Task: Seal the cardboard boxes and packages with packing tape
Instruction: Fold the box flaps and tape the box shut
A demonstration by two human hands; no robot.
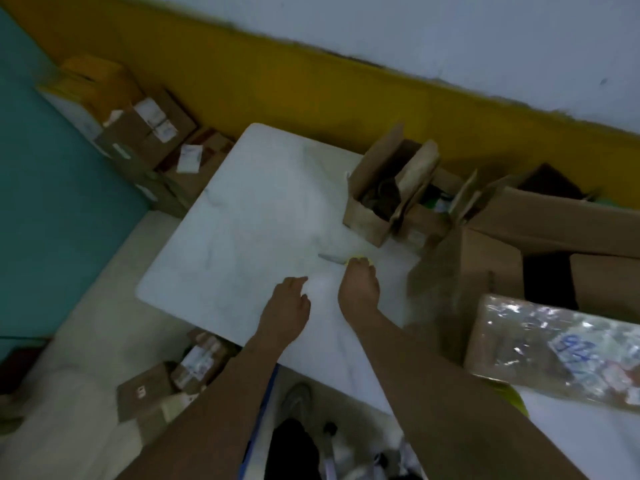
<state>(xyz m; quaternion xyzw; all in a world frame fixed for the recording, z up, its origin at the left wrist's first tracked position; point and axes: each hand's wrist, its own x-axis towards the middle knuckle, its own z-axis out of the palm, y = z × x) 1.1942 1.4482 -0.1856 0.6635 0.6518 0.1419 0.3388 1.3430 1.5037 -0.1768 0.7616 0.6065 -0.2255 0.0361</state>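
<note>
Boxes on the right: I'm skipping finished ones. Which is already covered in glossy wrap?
The flat package nearest the camera, marked in blue; the other boxes are bare brown cardboard.

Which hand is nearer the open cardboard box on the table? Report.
Right. The right hand is just short of the open cardboard box; the left hand farther left.

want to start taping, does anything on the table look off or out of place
A yellow-handled cutter lies at the right hand's fingertips, its grey blade seemingly exposed, though blurred. The small cardboard box at the table's far right edge gapes open, flaps upright. No tape roll shows.
</note>
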